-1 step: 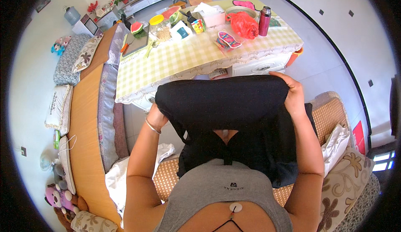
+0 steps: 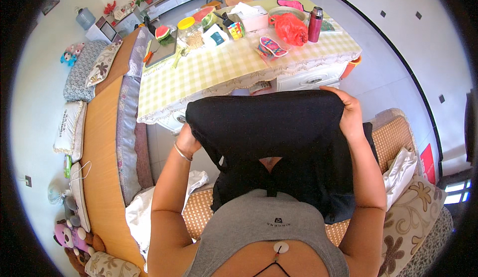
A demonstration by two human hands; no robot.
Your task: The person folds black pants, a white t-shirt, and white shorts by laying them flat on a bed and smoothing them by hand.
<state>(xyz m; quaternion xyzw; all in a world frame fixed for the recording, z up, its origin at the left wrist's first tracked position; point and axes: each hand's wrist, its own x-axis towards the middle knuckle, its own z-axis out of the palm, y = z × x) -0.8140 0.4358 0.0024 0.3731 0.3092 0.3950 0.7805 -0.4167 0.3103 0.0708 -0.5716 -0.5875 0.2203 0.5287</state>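
Observation:
A black garment (image 2: 264, 122) is stretched wide between my two hands above my lap, its upper edge folded over into a smooth band. My left hand (image 2: 188, 140), with a bangle at the wrist, grips the left end; its fingertips are partly behind the cloth. At the right end my right hand (image 2: 351, 111) pinches the upper corner, thumb and fingers closed round the edge. More black fabric hangs below and spreads over my lap to the right. Which kind of garment it is, I cannot tell.
Ahead stands a table with a yellow checked tablecloth (image 2: 209, 72), carrying a red plastic bag (image 2: 291, 29), a flask (image 2: 315, 25), a jar (image 2: 187, 30) and a watermelon piece (image 2: 162, 32). A long wooden sofa (image 2: 99, 152) runs along my left. White cloth (image 2: 142, 212) lies beside me.
The lower edge of the black band hangs slightly lower, and the small gap beneath it is narrower. Both hands keep nearly the same place and grip.

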